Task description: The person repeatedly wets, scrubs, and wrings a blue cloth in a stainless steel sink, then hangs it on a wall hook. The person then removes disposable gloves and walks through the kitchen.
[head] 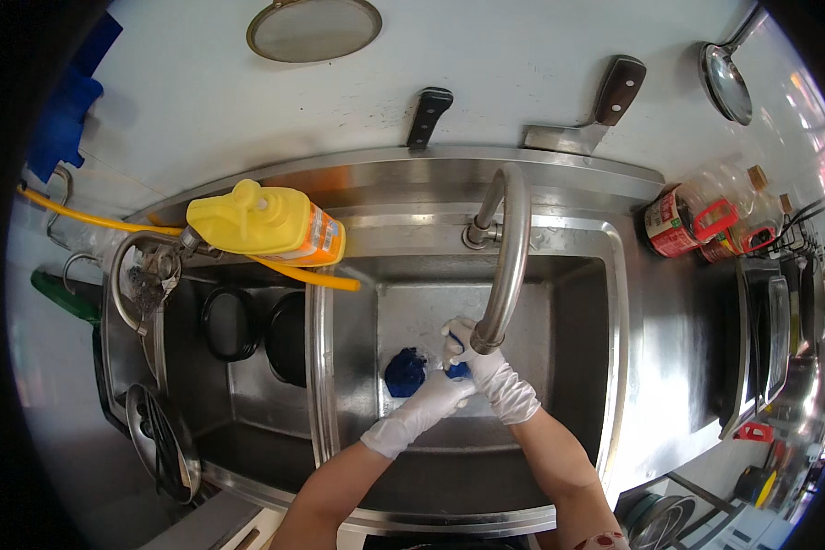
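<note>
Both of my hands wear thin white gloves and meet low in the right basin of a stainless steel sink (pixel 577 344). A blue cloth (pixel 458 370) is bunched between them, mostly hidden by the fingers. My left hand (pixel 447 390) grips it from the near side, while my right hand (pixel 480 364) holds it from the right and above. The spout of a curved metal faucet (pixel 515 247) ends directly over my right hand and covers part of it. Just left of my hands, a second wet, crumpled blue cloth (pixel 405 373) lies on the basin floor.
Black round pans or dishes (pixel 230 324) sit in the left basin. A yellow plastic jug (pixel 254 223) and a yellow hose (pixel 302 273) lie across the sink's back left. A cleaver (pixel 591 117) and a black-handled knife (pixel 429 117) stand behind. Large bottles (pixel 687 220) occupy the right counter.
</note>
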Demonstrator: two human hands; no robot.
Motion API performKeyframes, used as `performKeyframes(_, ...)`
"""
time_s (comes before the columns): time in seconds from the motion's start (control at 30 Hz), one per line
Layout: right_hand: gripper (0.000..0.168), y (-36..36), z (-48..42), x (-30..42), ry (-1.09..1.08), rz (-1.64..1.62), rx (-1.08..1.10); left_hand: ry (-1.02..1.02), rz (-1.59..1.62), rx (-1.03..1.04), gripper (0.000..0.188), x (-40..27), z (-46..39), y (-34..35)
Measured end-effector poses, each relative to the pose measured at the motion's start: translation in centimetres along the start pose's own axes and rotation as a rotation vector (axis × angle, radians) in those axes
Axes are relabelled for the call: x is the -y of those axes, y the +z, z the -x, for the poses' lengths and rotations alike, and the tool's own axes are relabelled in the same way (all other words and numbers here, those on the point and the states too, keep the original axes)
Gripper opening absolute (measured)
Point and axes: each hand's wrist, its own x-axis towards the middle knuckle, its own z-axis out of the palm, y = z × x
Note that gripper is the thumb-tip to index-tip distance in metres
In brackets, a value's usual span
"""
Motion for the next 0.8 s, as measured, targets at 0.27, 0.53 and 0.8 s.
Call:
performKeyframes(0.27, 0.024, -0.5, 0.9, 1.9, 0.142, -0.463, 0.126, -0.148, 0.723, 0.434, 0.049, -1.4, -0.3, -1.5)
performKeyframes(0.53, 0.050, -2.1, -0.7, 0.0, 0.319, -0.710, 0.026, -0.255, 1.139, 0.134, 0.055, -4.6, -0.3, 0.8)
performKeyframes(0.8, 0.054, -0.8, 0.5, 0.6, 0.280, -0.660, 0.330, -0.282, 1.191, 0.667, 0.047, -1.0, -0.5, -2.0)
